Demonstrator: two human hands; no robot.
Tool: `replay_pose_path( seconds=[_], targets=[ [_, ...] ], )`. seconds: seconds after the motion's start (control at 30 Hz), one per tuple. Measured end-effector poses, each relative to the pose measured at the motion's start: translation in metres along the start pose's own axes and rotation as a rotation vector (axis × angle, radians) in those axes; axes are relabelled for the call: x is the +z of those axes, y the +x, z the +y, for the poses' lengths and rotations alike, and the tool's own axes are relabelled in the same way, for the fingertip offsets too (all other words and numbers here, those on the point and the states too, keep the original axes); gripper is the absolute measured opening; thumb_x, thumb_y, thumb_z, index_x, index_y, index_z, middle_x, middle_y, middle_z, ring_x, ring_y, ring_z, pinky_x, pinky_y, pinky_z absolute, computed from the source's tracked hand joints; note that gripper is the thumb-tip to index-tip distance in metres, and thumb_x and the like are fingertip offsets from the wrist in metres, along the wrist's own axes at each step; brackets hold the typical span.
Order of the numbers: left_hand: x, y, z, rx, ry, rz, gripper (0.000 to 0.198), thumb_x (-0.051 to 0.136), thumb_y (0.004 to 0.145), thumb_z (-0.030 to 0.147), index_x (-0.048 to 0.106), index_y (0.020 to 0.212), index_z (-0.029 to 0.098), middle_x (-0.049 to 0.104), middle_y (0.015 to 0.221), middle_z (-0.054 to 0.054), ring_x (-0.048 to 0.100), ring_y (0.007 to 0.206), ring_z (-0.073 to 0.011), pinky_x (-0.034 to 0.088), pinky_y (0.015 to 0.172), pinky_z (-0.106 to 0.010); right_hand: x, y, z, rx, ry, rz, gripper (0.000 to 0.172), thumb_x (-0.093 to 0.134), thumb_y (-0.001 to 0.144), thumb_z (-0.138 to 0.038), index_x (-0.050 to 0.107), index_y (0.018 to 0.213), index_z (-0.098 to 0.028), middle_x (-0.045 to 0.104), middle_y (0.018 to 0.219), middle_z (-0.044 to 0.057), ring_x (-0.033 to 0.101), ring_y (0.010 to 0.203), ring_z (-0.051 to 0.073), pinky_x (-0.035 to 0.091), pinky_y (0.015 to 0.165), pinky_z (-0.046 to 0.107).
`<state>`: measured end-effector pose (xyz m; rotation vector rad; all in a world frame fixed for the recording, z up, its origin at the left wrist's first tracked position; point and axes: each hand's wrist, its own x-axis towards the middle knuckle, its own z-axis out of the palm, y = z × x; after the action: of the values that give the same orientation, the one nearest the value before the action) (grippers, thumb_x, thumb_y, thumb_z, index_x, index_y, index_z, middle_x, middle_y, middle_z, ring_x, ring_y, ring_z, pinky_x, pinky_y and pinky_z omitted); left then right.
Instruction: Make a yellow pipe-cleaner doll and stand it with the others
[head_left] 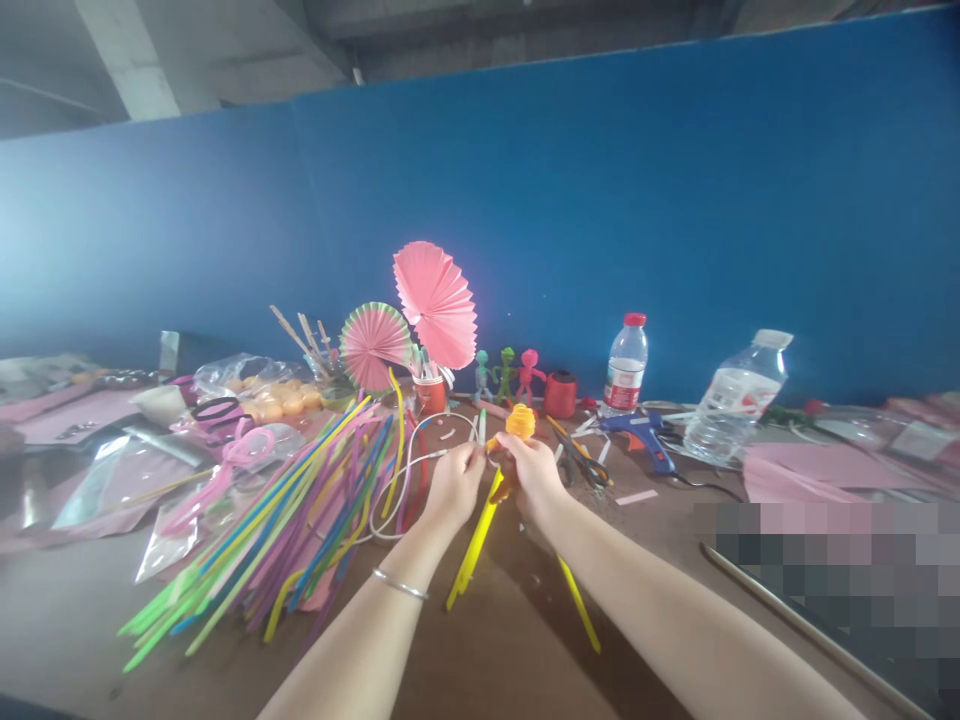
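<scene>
An orange pipe-cleaner figure (520, 421) with a coiled round head is pinched in the fingers of my right hand (534, 475). Part of its body hangs below those fingers. My left hand (456, 485), a silver bangle on its wrist, is closed in a pinch close to the figure's left side; what sits between its fingertips is too small to make out. Under the hands, yellow pipe cleaners (474, 552) lie on the brown table (360, 665). Behind stand three finished pipe-cleaner figures: a light-blue one (482, 372), a green one (508, 370) and a pink one (529, 370).
Many coloured pipe cleaners (247, 545) spread at left. Black scissors (581, 460), a blue glue gun (646, 437), a red-capped bottle (627, 365) and a tilted bottle (739, 395) lie right. Pink paper fans (436, 300) rise behind, against a blue partition (675, 200).
</scene>
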<state>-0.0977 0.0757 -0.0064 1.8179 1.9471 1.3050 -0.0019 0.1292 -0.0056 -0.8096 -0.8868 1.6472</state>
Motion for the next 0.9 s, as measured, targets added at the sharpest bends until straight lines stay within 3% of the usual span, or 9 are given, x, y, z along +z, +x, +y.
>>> replay_pose_path(
  seconds=[0.13,0.23,0.53,0.73,0.9],
  targets=[
    [0.006,-0.003,0.003,-0.023,-0.117,-0.077,0.03,0.032,0.083,0.03,0.05,0.063,0.017,0.05,0.058,0.001,0.046,0.056,-0.0134,0.029,0.052,-0.023,0.003,0.0,0.005,0.118,0.222,-0.027,0.022,0.067,0.053,-0.023,0.046,0.05,-0.017,0.04,0.041,-0.008,0.033,0.036,0.004,0.03,0.039,0.019],
    [0.004,-0.004,0.007,-0.009,-0.074,-0.073,0.029,0.034,0.082,0.03,0.049,0.061,0.017,0.051,0.058,0.001,0.046,0.055,-0.0135,0.028,0.052,-0.023,0.004,-0.002,0.006,0.082,0.207,-0.007,0.022,0.068,0.053,-0.024,0.048,0.052,-0.017,0.042,0.042,-0.008,0.037,0.037,0.005,0.033,0.04,0.02],
    [0.001,-0.005,0.009,-0.011,-0.014,-0.015,0.025,0.041,0.079,0.028,0.052,0.059,0.017,0.052,0.056,0.0,0.046,0.053,-0.0136,0.024,0.051,-0.023,0.0,-0.005,-0.002,-0.174,-0.159,0.056,0.023,0.068,0.056,-0.034,0.054,0.053,-0.015,0.046,0.043,-0.004,0.039,0.039,0.008,0.032,0.038,0.022],
    [-0.001,-0.006,0.008,0.029,0.099,-0.01,0.026,0.043,0.078,0.031,0.051,0.058,0.018,0.053,0.056,-0.001,0.047,0.054,-0.0143,0.024,0.052,-0.024,-0.01,0.004,0.0,-0.345,-0.451,0.011,0.023,0.064,0.059,-0.035,0.062,0.06,-0.012,0.055,0.051,0.0,0.044,0.044,0.01,0.034,0.042,0.022],
    [0.002,-0.007,0.01,-0.008,0.076,-0.009,0.028,0.04,0.079,0.029,0.052,0.057,0.017,0.053,0.054,-0.001,0.046,0.051,-0.0134,0.024,0.05,-0.023,-0.012,0.006,0.001,-0.374,-0.565,-0.01,0.022,0.062,0.061,-0.034,0.062,0.061,-0.012,0.058,0.054,0.002,0.05,0.05,0.014,0.037,0.046,0.023]
  ],
)
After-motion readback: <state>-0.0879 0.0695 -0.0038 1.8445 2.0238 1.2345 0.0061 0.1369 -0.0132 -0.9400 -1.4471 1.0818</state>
